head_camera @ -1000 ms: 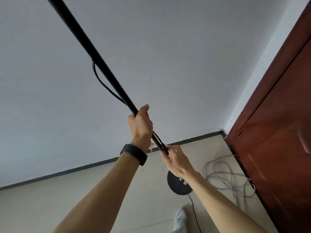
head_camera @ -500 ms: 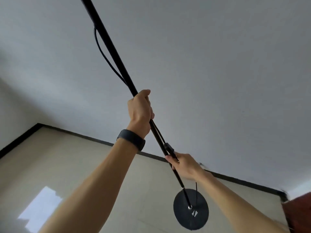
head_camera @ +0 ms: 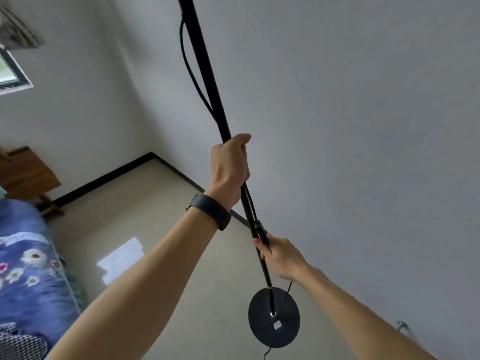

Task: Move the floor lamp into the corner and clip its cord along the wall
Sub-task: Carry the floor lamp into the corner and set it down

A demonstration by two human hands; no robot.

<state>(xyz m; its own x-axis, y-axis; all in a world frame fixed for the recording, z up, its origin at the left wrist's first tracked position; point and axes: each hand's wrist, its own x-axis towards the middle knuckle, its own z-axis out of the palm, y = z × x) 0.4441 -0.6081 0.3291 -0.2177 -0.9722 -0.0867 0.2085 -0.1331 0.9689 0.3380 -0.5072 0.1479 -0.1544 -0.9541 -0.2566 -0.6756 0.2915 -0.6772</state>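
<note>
The black floor lamp pole (head_camera: 205, 66) runs from the top of the view down to its round black base (head_camera: 274, 317) near the floor at lower right. My left hand (head_camera: 230, 167), with a dark wristband, is wrapped around the pole at mid height. My right hand (head_camera: 279, 257) grips the pole lower down, just under the inline switch. The black cord (head_camera: 192, 74) loops beside the pole and trails out below the base. The room corner (head_camera: 152, 153) lies to the left of the lamp. The lamp head is out of view.
White walls with a black skirting board (head_camera: 104, 178) meet at the corner. A wooden table (head_camera: 28, 178) stands at the left, under a window (head_camera: 10, 71). A bed with a blue flowered cover (head_camera: 28, 268) fills the lower left. A sunlit patch (head_camera: 120, 259) lies on the beige floor.
The view has swung left, away from the red door and the loose cables, and the room corner has come into sight. Both hands keep their hold on the pole, and the lamp moves with them.
</note>
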